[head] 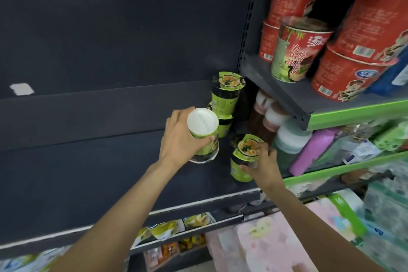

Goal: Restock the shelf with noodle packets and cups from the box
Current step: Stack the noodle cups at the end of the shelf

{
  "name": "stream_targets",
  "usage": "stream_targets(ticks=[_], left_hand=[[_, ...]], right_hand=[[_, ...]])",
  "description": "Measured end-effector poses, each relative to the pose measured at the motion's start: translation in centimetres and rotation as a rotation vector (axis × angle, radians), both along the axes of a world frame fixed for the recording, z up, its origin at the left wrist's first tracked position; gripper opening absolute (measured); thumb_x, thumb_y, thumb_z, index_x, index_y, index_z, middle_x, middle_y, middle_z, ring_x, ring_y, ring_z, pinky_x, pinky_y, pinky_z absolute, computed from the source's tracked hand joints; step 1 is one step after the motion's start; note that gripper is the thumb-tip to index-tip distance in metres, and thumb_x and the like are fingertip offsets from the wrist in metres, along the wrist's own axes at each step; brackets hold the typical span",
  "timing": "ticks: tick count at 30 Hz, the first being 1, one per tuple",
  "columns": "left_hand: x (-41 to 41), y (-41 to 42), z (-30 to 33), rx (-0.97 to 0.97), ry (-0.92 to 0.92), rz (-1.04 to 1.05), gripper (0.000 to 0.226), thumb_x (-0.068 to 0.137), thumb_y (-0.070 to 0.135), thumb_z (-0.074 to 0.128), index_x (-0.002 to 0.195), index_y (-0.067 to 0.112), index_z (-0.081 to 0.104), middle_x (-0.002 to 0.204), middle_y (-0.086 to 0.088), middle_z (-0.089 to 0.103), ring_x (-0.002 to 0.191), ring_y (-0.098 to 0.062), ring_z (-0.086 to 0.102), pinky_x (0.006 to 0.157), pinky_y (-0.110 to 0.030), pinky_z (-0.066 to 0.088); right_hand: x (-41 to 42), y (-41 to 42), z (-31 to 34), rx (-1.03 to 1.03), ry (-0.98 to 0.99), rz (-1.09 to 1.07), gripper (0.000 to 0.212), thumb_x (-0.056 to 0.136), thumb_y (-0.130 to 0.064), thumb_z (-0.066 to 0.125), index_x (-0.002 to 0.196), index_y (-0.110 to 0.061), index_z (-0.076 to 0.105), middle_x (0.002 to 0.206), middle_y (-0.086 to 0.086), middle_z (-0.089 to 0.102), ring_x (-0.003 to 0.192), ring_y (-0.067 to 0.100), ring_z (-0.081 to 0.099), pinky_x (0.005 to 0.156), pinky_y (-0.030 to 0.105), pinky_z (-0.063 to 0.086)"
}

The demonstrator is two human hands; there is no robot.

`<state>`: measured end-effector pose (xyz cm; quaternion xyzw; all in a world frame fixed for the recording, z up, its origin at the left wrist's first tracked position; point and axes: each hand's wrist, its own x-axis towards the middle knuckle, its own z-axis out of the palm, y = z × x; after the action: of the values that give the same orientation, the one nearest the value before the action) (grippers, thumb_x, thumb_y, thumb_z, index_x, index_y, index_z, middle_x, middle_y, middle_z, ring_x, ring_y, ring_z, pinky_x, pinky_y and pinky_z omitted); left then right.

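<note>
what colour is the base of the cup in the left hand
White, on the upturned cup in the left hand; head view.

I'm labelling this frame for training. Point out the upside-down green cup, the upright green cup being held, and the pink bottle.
Upside-down green cup [202, 122], head view, white base.
Upright green cup [246, 146], head view, printed lid.
Pink bottle [310, 152], head view, side.
</note>
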<state>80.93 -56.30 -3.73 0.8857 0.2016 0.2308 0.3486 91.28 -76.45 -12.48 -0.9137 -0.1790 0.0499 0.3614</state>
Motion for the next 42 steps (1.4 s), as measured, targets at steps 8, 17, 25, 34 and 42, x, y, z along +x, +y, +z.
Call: stream_targets(ticks=[8, 17, 25, 34, 42], left_hand=[[-1.4, -1.6, 0.2, 0.003, 0.005, 0.007, 0.085, 0.063, 0.042, 0.082, 0.135, 0.025, 0.041, 0.132, 0.006, 0.042, 0.125, -0.016, 0.038, 0.097, -0.034, 0.041], [-3.1, -1.6, 3.0, -0.032, -0.141, -0.070, 0.080, 0.064, 0.031, 0.082, 0.134, 0.025, 0.043, 0.131, 0.010, 0.041, 0.123, -0.010, 0.040, 0.095, -0.022, 0.035], [-3.4, 0.2, 5.3, -0.157, -0.086, -0.278, 0.083, 0.069, 0.025, 0.080, 0.139, 0.026, 0.034, 0.129, 0.008, 0.036, 0.115, -0.008, 0.040, 0.093, -0.022, 0.035], [0.3, 0.3, 4.6, -0.073, 0.144, -0.509, 0.097, 0.062, 0.028, 0.085, 0.140, 0.024, 0.028, 0.128, 0.005, 0.033, 0.116, -0.009, 0.038, 0.098, -0.023, 0.034], [3.6, -1.6, 4.2, -0.404, 0.163, -0.559, 0.055, 0.086, 0.037, 0.064, 0.137, 0.028, 0.043, 0.130, 0.008, 0.051, 0.117, -0.010, 0.049, 0.098, -0.028, 0.041]], right_hand=[[-1.7, -1.1, 0.2, -0.006, 0.051, 0.074, 0.068, 0.068, -0.023, 0.083, 0.121, -0.014, 0.042, 0.128, 0.012, 0.028, 0.117, 0.032, 0.043, 0.099, 0.029, 0.038], [-3.8, 2.6, 7.6, 0.247, 0.278, 0.097, 0.050, 0.094, -0.034, 0.053, 0.135, -0.008, 0.042, 0.107, 0.005, 0.060, 0.101, 0.020, 0.060, 0.088, 0.034, 0.047], [-4.9, 3.1, 11.2, 0.831, 0.427, -0.113, 0.028, 0.090, -0.009, 0.060, 0.117, -0.001, 0.058, 0.094, 0.012, 0.068, 0.083, 0.021, 0.065, 0.071, 0.030, 0.056], [-4.8, 0.6, 13.8, 0.740, 0.036, -0.185, 0.029, 0.079, 0.002, 0.069, 0.107, -0.006, 0.065, 0.085, 0.006, 0.069, 0.065, -0.001, 0.064, 0.060, 0.014, 0.052], [-4.1, 1.0, 14.0, 0.176, -0.459, -0.139, 0.031, 0.078, -0.009, 0.073, 0.107, -0.021, 0.072, 0.093, -0.002, 0.067, 0.085, 0.016, 0.062, 0.072, 0.025, 0.043]])
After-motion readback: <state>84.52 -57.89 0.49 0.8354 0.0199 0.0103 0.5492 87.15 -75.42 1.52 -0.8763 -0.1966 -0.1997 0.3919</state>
